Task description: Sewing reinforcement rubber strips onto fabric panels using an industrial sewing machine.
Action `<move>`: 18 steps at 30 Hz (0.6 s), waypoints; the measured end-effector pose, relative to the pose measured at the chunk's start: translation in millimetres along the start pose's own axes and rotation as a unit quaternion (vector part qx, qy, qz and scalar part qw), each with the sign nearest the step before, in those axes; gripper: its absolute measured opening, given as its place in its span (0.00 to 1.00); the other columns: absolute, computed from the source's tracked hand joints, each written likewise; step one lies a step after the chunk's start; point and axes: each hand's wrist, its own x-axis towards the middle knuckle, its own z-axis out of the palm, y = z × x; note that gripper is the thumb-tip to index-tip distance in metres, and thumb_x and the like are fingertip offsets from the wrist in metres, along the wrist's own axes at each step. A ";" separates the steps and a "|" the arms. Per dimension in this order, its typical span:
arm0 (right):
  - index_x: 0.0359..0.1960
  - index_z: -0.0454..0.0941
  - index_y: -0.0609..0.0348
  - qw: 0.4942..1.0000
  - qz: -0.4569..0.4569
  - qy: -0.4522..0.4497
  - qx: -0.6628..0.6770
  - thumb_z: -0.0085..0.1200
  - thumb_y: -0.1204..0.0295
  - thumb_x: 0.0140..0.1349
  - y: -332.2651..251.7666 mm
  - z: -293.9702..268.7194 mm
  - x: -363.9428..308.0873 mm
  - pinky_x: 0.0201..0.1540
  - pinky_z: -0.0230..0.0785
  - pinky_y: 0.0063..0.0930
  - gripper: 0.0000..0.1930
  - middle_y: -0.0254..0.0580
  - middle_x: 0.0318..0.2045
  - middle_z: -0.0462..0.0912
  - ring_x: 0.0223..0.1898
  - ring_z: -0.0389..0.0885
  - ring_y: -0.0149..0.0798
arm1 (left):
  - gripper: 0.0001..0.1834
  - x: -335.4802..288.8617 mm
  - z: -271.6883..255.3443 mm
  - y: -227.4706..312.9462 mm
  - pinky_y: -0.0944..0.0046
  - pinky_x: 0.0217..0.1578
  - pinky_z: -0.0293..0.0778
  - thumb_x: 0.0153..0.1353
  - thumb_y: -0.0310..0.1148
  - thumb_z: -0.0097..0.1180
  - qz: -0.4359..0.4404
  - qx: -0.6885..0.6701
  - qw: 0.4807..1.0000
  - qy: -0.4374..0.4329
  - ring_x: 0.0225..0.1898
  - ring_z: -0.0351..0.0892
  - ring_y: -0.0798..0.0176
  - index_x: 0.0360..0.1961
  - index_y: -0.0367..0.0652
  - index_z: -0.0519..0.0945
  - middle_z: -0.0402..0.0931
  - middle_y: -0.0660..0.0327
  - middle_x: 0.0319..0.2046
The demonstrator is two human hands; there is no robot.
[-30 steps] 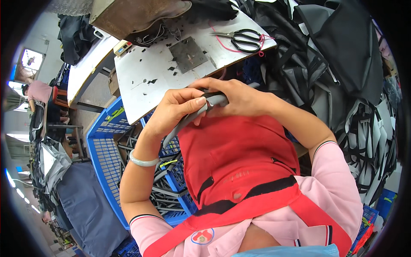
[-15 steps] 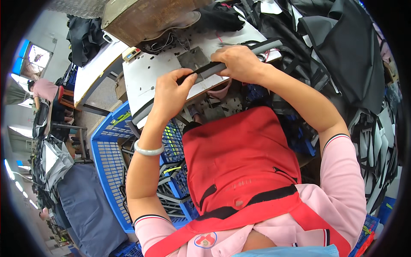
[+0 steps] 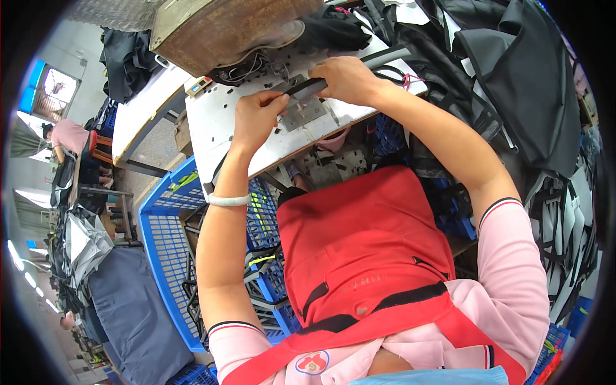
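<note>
A narrow black and grey fabric strip [image 3: 304, 90] is stretched between my two hands above the white work table. My left hand [image 3: 256, 119] pinches its left part between thumb and fingers. Closed over the strip further right is my right hand [image 3: 350, 78], with the grey end reaching out past it to the right. Below the strip, a metal plate [image 3: 307, 117] is set in the tabletop. A worn brownish sewing machine head [image 3: 221, 32] stands just beyond my hands, hiding part of the table.
Small black scraps dot the white table [image 3: 208, 131]. A blue plastic basket [image 3: 163, 240] with black and grey strips stands at the left below the table. Dark fabric [image 3: 523, 83] is heaped at the right. A person in pink [image 3: 69, 138] bends over at the far left.
Both hands have moved away from my body toward the machine, carrying the strip with them. More of the metal plate shows below it now.
</note>
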 end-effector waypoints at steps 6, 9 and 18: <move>0.44 0.81 0.58 1.000 -0.011 0.008 0.001 0.64 0.64 0.48 -3.4 -7.9 8.3 0.48 0.71 0.39 0.20 0.45 0.41 0.82 0.46 0.79 0.48 | 0.14 4.4 -5.3 3.0 0.72 0.19 0.66 0.59 0.34 0.61 -0.002 -0.004 1.000 0.009 0.18 0.70 0.74 0.38 0.31 0.84 0.80 0.61 0.21; 0.44 0.81 0.58 1.000 0.000 -0.002 0.010 0.64 0.64 0.48 -4.0 -8.3 12.6 0.49 0.71 0.39 0.21 0.45 0.42 0.82 0.47 0.79 0.49 | 0.14 7.9 -5.9 3.8 0.72 0.19 0.66 0.58 0.33 0.61 0.001 -0.006 1.000 0.012 0.18 0.70 0.74 0.38 0.31 0.83 0.79 0.61 0.21; 0.46 0.81 0.57 1.000 0.011 0.020 0.014 0.63 0.64 0.49 0.5 -6.5 15.7 0.50 0.71 0.38 0.21 0.46 0.44 0.82 0.48 0.78 0.50 | 0.12 10.2 -4.4 -2.3 0.73 0.23 0.66 0.60 0.32 0.61 -0.039 -0.111 0.993 0.009 0.21 0.70 0.74 0.37 0.32 0.84 0.80 0.62 0.24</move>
